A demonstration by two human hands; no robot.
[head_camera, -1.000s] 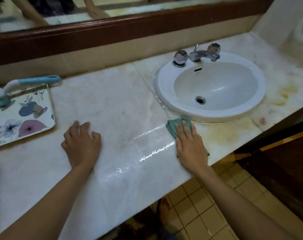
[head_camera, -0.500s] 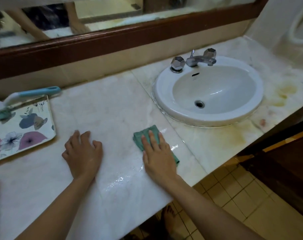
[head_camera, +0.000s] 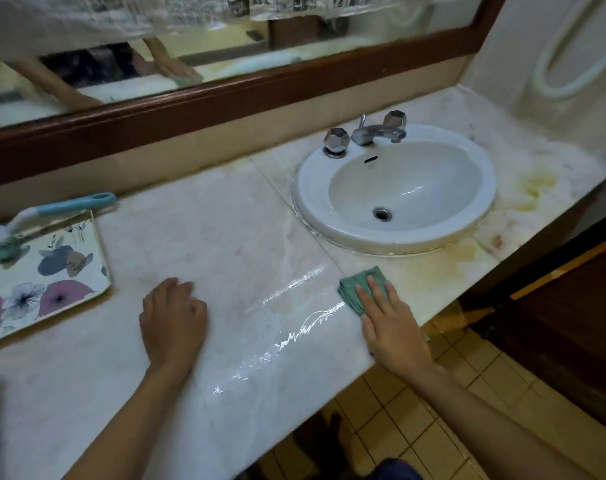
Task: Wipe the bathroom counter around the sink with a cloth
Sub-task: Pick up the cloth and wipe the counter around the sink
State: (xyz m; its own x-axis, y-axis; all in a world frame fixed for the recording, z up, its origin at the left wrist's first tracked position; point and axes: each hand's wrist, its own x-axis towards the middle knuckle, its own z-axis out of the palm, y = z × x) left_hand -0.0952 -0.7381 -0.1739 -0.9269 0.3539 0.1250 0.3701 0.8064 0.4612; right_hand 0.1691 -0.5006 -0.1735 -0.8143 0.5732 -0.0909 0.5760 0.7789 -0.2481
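A folded green cloth [head_camera: 355, 287] lies on the pale marble counter [head_camera: 225, 237], just in front of the white oval sink [head_camera: 395, 188]. My right hand [head_camera: 389, 323] presses flat on the cloth with straight fingers, near the counter's front edge. My left hand [head_camera: 171, 323] rests palm down on the bare counter to the left, fingers loosely bent, holding nothing. Wet streaks shine on the marble between the two hands. Yellowish stains mark the counter right of the sink.
A floral tray [head_camera: 45, 282] sits at the far left with a blue-handled scrub brush [head_camera: 52, 209] across its back edge. A chrome tap [head_camera: 374, 133] stands behind the basin. A wood-framed mirror [head_camera: 225, 91] runs along the wall. A dark wooden cabinet [head_camera: 554, 323] stands at the right.
My right hand has slid the cloth rightward along the front edge, back to below the sink, leaving fresh wet streaks. My left hand has stayed in place.
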